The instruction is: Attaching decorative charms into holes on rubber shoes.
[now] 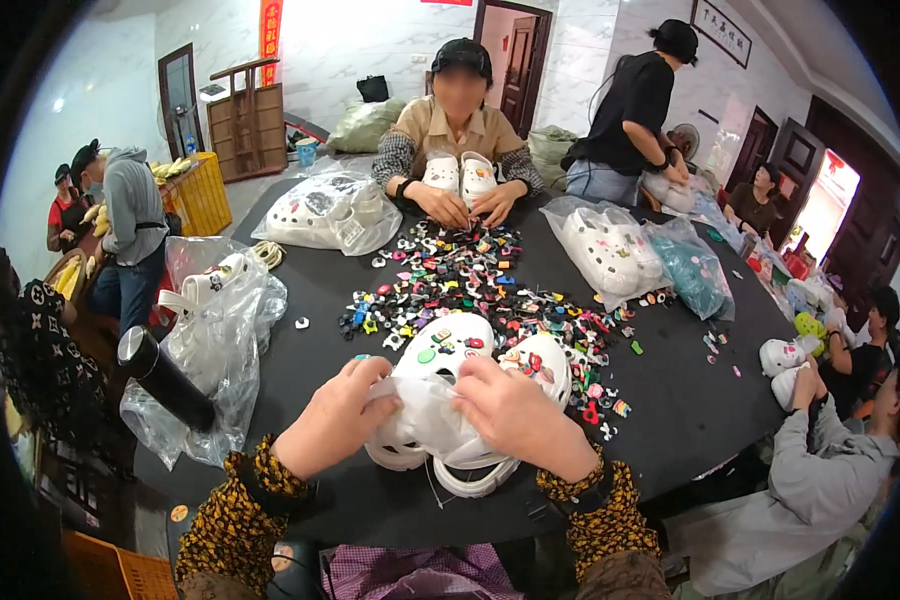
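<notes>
so both hands, left hand (335, 418) and right hand (518, 412), pinch a thin clear plastic bag (425, 420) over the pair of white foam clogs (470, 375) at the near edge of the black round table (300, 365); bagging step, next needs bag mouth opened wide.

A round black table (300, 360) is carrying a spread of small colourful charms (470, 275) at its centre. Around that spread, clear bags of white clogs (332, 210) are lying, and a pair of white clogs (470, 395) is sitting just nearer the wearer.

Matt white foam clogs (470, 360), crinkly clear plastic bag (425, 415)
</notes>
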`<action>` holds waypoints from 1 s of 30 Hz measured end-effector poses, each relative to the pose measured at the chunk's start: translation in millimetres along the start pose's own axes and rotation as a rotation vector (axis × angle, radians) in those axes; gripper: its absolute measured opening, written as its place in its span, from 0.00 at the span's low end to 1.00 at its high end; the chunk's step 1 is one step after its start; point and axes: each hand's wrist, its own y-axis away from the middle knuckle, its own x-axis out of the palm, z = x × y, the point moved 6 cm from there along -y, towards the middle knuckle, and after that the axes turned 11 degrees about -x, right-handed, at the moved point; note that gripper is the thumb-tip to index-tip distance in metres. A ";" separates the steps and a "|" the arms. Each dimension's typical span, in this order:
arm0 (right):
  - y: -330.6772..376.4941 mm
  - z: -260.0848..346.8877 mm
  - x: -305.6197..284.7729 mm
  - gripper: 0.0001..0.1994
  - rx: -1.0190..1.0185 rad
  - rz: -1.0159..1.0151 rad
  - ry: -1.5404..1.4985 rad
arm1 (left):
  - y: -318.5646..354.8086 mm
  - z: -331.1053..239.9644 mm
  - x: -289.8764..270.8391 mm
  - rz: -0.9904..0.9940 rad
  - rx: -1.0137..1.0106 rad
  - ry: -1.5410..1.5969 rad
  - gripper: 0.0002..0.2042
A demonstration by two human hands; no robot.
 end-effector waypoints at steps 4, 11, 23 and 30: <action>2.3 6.5 4.8 0.08 -0.121 0.037 0.236 | 3.6 -22.3 -1.1 -0.187 0.291 -0.436 0.25; 8.5 13.1 1.5 0.09 -0.091 0.016 0.309 | -9.3 -8.5 8.7 0.032 0.287 -0.348 0.23; 9.5 10.0 0.0 0.11 -0.056 -0.092 0.229 | -15.4 -6.7 17.7 0.055 0.320 -0.364 0.07; 12.6 7.8 4.9 0.09 -0.080 -0.119 0.272 | -13.9 -9.1 19.4 0.015 0.347 -0.332 0.06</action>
